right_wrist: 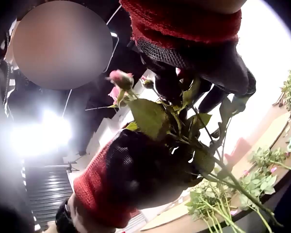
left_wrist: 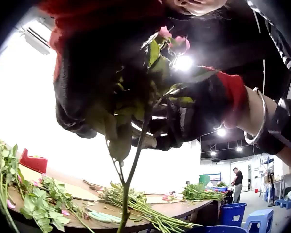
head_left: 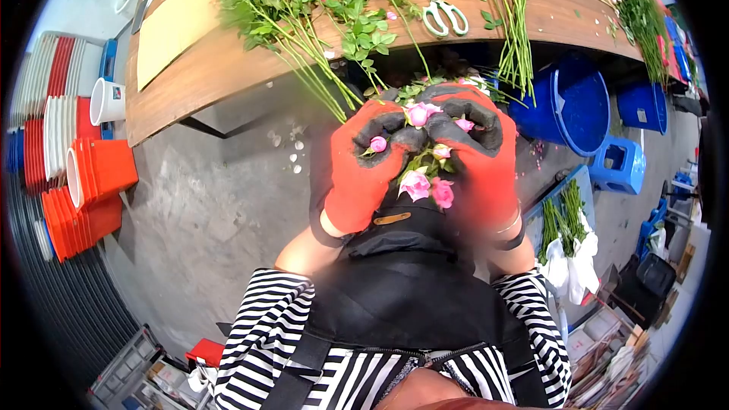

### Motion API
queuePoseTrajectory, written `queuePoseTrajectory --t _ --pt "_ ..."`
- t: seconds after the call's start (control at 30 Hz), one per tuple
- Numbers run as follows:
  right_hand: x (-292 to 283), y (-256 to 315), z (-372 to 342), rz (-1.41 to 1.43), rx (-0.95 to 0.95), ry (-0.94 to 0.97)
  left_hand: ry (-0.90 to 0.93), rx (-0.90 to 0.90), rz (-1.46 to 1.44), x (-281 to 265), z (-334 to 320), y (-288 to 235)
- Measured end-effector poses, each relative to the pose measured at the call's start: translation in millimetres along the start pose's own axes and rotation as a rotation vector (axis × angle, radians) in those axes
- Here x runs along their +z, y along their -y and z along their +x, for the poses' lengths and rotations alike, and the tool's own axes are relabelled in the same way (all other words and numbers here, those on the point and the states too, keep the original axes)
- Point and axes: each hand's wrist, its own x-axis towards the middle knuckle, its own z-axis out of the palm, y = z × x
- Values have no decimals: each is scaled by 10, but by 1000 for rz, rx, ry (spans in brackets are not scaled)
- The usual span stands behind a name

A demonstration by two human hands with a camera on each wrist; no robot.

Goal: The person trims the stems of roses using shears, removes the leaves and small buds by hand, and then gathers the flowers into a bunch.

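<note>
Both hands wear red gloves with black fingers and are close together in front of the chest. The left hand (head_left: 359, 163) curls its fingers and thumb around the upper part of a pink spray rose (head_left: 414, 184). Opposite it, the right hand (head_left: 486, 163) pinches among the same flower heads and leaves. Several pink blooms and buds show between and below the thumbs. In the left wrist view the forked rose stem (left_wrist: 134, 167) runs down from the gloves. Green leaves (right_wrist: 150, 118) spread around the fingers in the right wrist view. Some fingertips are hidden behind foliage.
Ahead is a wooden table (head_left: 163, 110) with bundles of cut roses (head_left: 266, 7) and green-handled scissors (head_left: 444, 17). Blue buckets (head_left: 581, 102) and a blue stool (head_left: 619, 165) stand at the right. Orange bins (head_left: 106, 171) are stacked at the left. A person (left_wrist: 238, 184) stands farther back.
</note>
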Motion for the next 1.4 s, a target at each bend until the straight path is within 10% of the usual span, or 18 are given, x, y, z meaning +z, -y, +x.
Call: queuePoseTrajectory --t 0.2,0.43,0.57,0.7,0.8,1.0,1.07,1.4 --pt "-62 -54 107 217 35 -95 98 318 240 -63 53 92" --pt "-450 417 179 -799 -222 355 139 477 742 -26 21 -229" --pt "-533 259 202 -738 -282 359 247 572 802 -31 -1 -266" --pt "-513 354 354 -109 493 539 214 663 758 -45 -6 -204" --pt "-484 243 332 38 420 493 241 580 540 -69 74 -60" --pt "-397 19 304 95 293 297 104 -202 -456 -105 -25 -32" --pt "-261 105 251 107 179 173 11 -351 -241 -113 -13 -228" --pt "-64 73 163 -355 -223 71 -44 -172 -204 -2 -65 -43"
